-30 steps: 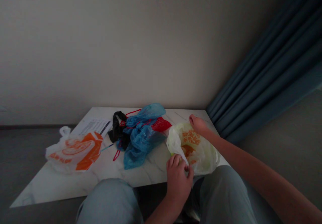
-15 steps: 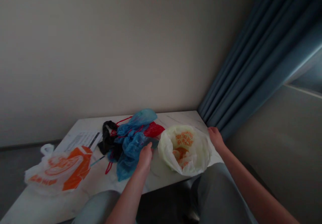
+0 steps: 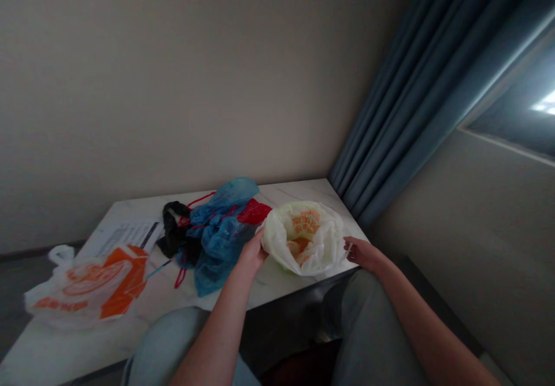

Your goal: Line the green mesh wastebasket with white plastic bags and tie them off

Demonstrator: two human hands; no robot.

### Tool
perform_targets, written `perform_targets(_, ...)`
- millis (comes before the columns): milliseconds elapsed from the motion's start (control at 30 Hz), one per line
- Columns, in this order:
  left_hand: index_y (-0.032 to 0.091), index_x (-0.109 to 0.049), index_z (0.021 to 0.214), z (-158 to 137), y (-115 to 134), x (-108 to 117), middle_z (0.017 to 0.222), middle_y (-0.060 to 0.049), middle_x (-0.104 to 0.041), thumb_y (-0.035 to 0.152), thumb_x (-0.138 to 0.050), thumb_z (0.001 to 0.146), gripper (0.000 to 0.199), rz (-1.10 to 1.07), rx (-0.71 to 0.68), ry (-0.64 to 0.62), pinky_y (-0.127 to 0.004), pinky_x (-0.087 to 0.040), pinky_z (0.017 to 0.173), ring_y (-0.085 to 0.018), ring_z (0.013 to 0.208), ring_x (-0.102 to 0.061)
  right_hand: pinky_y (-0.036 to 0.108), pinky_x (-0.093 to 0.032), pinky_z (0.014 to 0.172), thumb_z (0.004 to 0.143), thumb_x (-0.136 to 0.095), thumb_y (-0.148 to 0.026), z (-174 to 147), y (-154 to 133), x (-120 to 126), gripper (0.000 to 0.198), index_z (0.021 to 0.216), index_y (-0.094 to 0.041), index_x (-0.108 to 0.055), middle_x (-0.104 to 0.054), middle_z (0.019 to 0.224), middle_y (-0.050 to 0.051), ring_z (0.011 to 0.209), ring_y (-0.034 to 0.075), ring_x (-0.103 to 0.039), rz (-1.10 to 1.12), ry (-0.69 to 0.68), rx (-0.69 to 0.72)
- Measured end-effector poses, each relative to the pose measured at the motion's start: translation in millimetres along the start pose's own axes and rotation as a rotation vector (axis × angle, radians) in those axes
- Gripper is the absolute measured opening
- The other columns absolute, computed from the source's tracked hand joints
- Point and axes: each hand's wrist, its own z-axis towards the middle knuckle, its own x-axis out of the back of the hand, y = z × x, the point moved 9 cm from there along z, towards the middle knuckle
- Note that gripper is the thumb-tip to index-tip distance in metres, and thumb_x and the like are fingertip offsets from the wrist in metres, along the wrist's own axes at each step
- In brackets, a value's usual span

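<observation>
A pale plastic bag point(image 3: 323, 259) with orange print inside stands open-mouthed on the marble-patterned table, its rim folded outward. Some orange and white contents show at its bottom, too unclear to name. My left hand point(image 3: 252, 251) grips the bag's left side, its fingertips partly hidden against the plastic. At the right side, my right hand point(image 3: 361, 253) has its fingers curled in a pinch, with a thin pale strip of plastic at the fingertips. Left of the bag lies a heap of crumpled blue plastic bags point(image 3: 225, 238), with a red bag point(image 3: 254, 211) beside them.
A black plastic bag point(image 3: 176, 218) with red drawstrings joins the heap. Further left are a printed sheet point(image 3: 121, 234) and a white-and-orange carrier bag point(image 3: 93, 285). The wall point(image 3: 173, 85) rises behind the table point(image 3: 277, 293); a blue curtain point(image 3: 381, 132) hangs at the right.
My left hand has moved up and onto the bag's left side. My right hand has come down from the table's right edge to the bag's right side. The view has shifted slightly.
</observation>
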Motion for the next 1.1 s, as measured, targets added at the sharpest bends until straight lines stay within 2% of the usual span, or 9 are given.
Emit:
perform_targets(133,0.014,-0.067,0.089,3,8,11,0.079,-0.005,-0.070,0.019,-0.077,0.071,0.021,-0.011,-0.097,0.108,-0.032,-0.055,0.072,-0.016,0.070,-0.065,0.022,-0.041,0.043,0.081,-0.066,-0.026,0,-10,11,0.016,0.073,-0.020,-0.053,-0.056,0.060,-0.002,0.043,0.009,-0.047,0.076,0.117,0.091)
perform_targets(267,0.015,-0.068,0.093,-11,47,11,0.090,-0.005,-0.072,0.026,-0.073,0.070,0.026,0.182,-0.506,0.163,-0.032,-0.051,0.079,-0.018,0.081,-0.066,0.023,-0.038,0.039,0.077,-0.068,-0.029,-1,-33,10,0.019,0.072,-0.022,-0.051,-0.053,0.057,-0.003,0.045,0.010,-0.046,0.142,0.154,0.267)
perform_targets(333,0.017,-0.068,0.096,-22,62,2,0.092,-0.005,-0.072,0.029,-0.068,0.074,0.025,0.308,-0.674,0.147,-0.032,-0.050,0.082,-0.020,0.085,-0.065,0.023,-0.038,0.040,0.075,-0.070,-0.031,-3,-48,3,0.023,0.071,-0.023,-0.049,-0.048,0.055,-0.004,0.045,0.010,-0.044,0.182,0.130,0.368)
perform_targets(433,0.020,-0.069,0.100,-36,72,-13,0.099,-0.005,-0.072,0.029,-0.060,0.079,0.025,0.436,-0.804,0.077,-0.032,-0.048,0.089,-0.021,0.094,-0.065,0.023,-0.034,0.040,0.071,-0.074,-0.033,-9,-68,-18,0.023,0.079,-0.022,-0.055,-0.038,0.052,-0.009,0.043,0.008,-0.037,0.213,0.002,0.493)
perform_targets(600,0.020,-0.070,0.096,-48,75,-28,0.091,-0.004,-0.071,0.031,-0.061,0.082,0.020,0.542,-0.832,-0.011,-0.029,-0.046,0.082,-0.020,0.084,-0.062,0.022,-0.027,0.041,0.066,-0.073,-0.032,-19,-91,-50,0.051,0.114,-0.022,-0.059,-0.034,0.052,-0.011,0.043,0.008,-0.032,0.105,-0.044,0.618)
perform_targets(700,0.020,-0.068,0.085,-50,74,-34,0.080,-0.002,-0.066,0.037,-0.064,0.083,0.018,0.618,-0.839,-0.035,-0.028,-0.046,0.075,-0.018,0.075,-0.058,0.025,-0.033,0.047,0.069,-0.068,-0.035,-30,-107,-64,0.044,0.110,-0.021,-0.061,-0.047,0.058,-0.007,0.048,0.011,-0.040,-0.182,0.058,0.761)
perform_targets(833,0.020,-0.068,0.079,-62,83,-39,0.089,-0.005,-0.064,0.039,-0.061,0.086,0.021,0.655,-0.993,-0.020,-0.032,-0.046,0.089,-0.021,0.088,-0.060,0.031,-0.047,0.071,0.081,-0.057,-0.035,-53,-125,-91,0.020,0.093,-0.021,-0.066,-0.061,0.077,0.002,0.074,0.020,-0.057,-0.528,0.144,1.003)
perform_targets(933,0.020,-0.072,0.088,-66,86,-44,0.103,-0.008,-0.066,0.038,-0.056,0.090,0.025,0.619,-1.042,-0.057,-0.035,-0.043,0.101,-0.023,0.103,-0.060,0.036,-0.047,0.087,0.091,-0.047,-0.036,-70,-130,-110,0.024,0.088,-0.021,-0.067,-0.063,0.091,0.007,0.092,0.024,-0.059,-0.582,0.158,1.154)
perform_targets(1100,0.021,-0.066,0.121,-52,70,-47,0.120,-0.011,-0.068,0.037,-0.064,0.086,0.039,0.591,-0.896,-0.153,-0.039,-0.042,0.105,-0.025,0.114,-0.062,0.041,-0.042,0.103,0.098,-0.041,-0.034,-81,-133,-135,0.029,0.103,-0.023,-0.067,-0.056,0.113,0.010,0.114,0.025,-0.054,-0.499,0.131,1.345)
